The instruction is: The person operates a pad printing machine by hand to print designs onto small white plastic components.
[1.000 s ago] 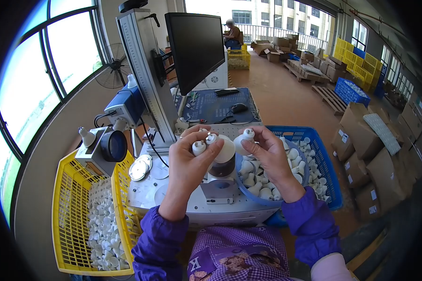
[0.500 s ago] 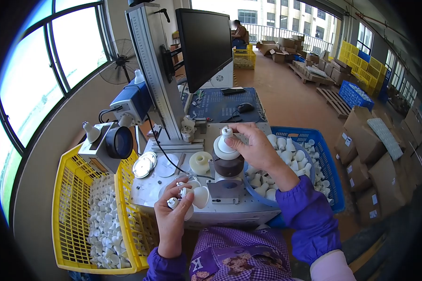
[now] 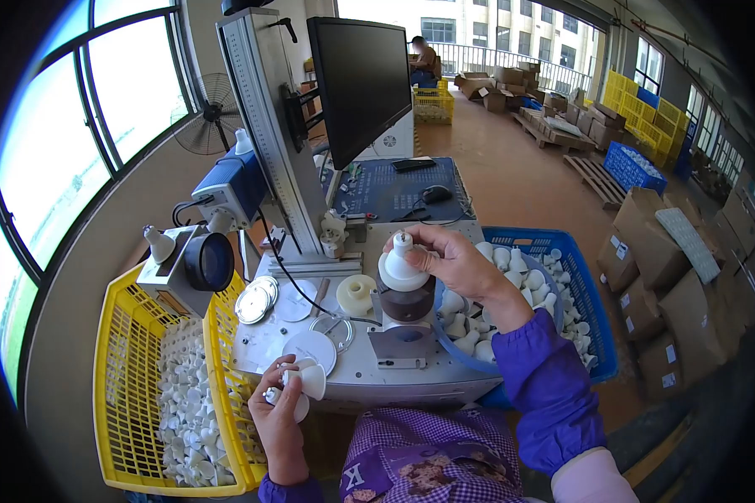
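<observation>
My right hand (image 3: 451,261) rests on a white bulb housing (image 3: 401,266) that stands base-up on the brown round fixture (image 3: 406,302) of the machine table; its fingers pinch the housing's side. My left hand (image 3: 278,412) is low at the table's front left edge, closed around two white bulb housings (image 3: 300,387). It hovers beside the yellow crate (image 3: 134,394), which holds several white housings.
A blue basin (image 3: 470,356) of white housings sits inside a blue crate (image 3: 596,335) on the right. A laser head with a round lens (image 3: 203,261), a metal column (image 3: 268,126) and a black monitor (image 3: 361,80) stand behind. Cardboard boxes (image 3: 663,277) are stacked at the right. A person sits far back.
My left hand dropped from chest height to the table's front left edge with two housings. My right hand set its housing on the fixture and stays on it.
</observation>
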### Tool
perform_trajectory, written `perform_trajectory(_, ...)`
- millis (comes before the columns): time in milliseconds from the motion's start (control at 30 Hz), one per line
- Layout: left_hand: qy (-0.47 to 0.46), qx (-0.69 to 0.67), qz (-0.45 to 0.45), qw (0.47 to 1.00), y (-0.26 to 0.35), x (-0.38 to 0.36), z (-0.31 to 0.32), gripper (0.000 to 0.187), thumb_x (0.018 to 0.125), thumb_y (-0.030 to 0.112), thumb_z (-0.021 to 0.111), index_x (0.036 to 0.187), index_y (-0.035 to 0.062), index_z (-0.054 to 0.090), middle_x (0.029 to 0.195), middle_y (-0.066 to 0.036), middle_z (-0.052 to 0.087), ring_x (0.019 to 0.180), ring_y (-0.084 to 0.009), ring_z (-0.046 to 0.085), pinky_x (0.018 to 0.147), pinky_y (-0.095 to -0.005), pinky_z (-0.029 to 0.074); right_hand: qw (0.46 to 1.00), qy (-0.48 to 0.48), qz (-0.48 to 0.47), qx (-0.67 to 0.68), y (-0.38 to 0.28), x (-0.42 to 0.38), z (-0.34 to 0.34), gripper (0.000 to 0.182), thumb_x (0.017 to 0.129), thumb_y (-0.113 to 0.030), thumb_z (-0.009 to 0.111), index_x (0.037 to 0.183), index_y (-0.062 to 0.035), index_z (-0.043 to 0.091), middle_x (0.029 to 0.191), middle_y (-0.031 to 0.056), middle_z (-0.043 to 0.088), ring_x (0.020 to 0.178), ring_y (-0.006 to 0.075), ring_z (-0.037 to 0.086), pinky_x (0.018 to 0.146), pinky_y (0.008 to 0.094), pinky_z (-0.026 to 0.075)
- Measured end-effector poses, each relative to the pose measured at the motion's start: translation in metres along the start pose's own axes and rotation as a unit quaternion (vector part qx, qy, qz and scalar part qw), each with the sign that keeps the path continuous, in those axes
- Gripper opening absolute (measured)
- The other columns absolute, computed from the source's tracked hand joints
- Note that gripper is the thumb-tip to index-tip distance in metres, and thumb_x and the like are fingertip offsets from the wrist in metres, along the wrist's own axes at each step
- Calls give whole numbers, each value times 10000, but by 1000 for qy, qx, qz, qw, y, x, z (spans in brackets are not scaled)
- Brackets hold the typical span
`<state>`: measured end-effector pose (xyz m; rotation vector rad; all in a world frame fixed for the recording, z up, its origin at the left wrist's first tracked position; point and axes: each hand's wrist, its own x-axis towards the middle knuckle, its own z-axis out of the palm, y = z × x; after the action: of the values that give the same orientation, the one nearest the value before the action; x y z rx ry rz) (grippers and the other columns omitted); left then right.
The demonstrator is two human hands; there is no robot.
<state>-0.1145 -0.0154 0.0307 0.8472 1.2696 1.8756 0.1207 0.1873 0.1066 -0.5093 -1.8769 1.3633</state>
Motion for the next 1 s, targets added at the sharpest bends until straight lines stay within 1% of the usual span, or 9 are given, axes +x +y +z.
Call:
perform_trajectory(300, 241, 107, 128, 956, 10, 23, -112, 260, 910, 159, 612, 1061, -53, 606, 1047, -104, 610, 894, -148, 585, 813, -255, 488, 974, 112, -89, -179, 7, -12, 0, 396, 871, -316, 649, 1161, -50, 601, 1117, 119, 604, 1067, 234, 543, 961, 360, 403)
perform_trajectory(433, 366, 259, 175, 877, -4, 37, -207, 294, 888, 171, 651, 1078, -49, 607, 1069, -119, 614, 890, -147, 597, 781, -265, 523, 974, 200, -42, -95, -10, -55, -47, 333, 875, -171, 653, 1170, -32, 584, 1085, 67, 621, 1029, 131, 563, 881, 264, 447)
perform_trajectory(533, 362, 316, 96, 871, -23, 35, -267, 305, 875, 186, 662, 1090, -26, 617, 1113, -132, 603, 972, -181, 579, 854, -311, 494, 946, 257, 20, -196, 4, -108, -89, 248, 867, -169, 653, 1068, -25, 632, 932, 73, 661, 824, 136, 612, 699, 273, 484)
perform_trajectory(600, 263, 599, -30, 756, -30, 31, -282, 324, 850, 203, 676, 1094, -5, 629, 1174, -159, 579, 1100, -251, 526, 946, -376, 421, 899, 238, 155, -335, -2, -143, -90, 181, 835, -112, 649, 977, 0, 642, 845, 79, 661, 731, 162, 614, 671, 290, 476)
perform_trajectory(633, 255, 599, -32, 758, -39, 32, -290, 324, 850, 203, 676, 1094, -5, 629, 1174, -159, 579, 1100, -251, 526, 946, -376, 421, 895, 241, 162, -338, -5, -156, -88, 181, 835, -112, 649, 977, 0, 642, 845, 79, 661, 731, 162, 614, 671, 290, 476)
perform_trajectory(700, 304, 655, 85, 686, -58, 33, -301, 343, 827, 220, 686, 1097, 13, 639, 1219, -175, 557, 1196, -298, 456, 996, -410, 352, 861, 233, 205, -404, -9, -180, -80, 173, 797, -98, 660, 924, 16, 637, 837, 110, 645, 704, 198, 607, 655, 311, 471)
perform_trajectory(733, 287, 603, 70, 741, -37, 29, -261, 304, 847, 199, 665, 1087, 14, 647, 1239, -161, 550, 1196, -298, 466, 998, -408, 352, 852, 226, 208, -423, -8, -190, -79, 218, 763, -111, 677, 943, 3, 635, 864, 125, 633, 776, 248, 600, 722, 343, 473)
perform_trajectory(900, 272, 586, 195, 738, -40, 28, -195, 284, 886, 121, 609, 1145, 2, 609, 1301, -131, 501, 1127, -263, 524, 928, -382, 430, 837, 239, 241, -430, 0, -218, -62, 318, 708, -125, 698, 1005, -37, 628, 994, 132, 600, 1004, 293, 524, 885, 379, 418)
perform_trajectory(1000, 211, 333, 152, 906, -51, 18, -140, 301, 920, 109, 569, 1171, -56, 550, 1334, -99, 446, 1095, -198, 528, 884, -301, 463, 802, 250, 224, -494, 17, -225, -62, 368, 694, -127, 718, 1045, -65, 628, 1043, 111, 585, 1059, 311, 489, 926, 398, 381)
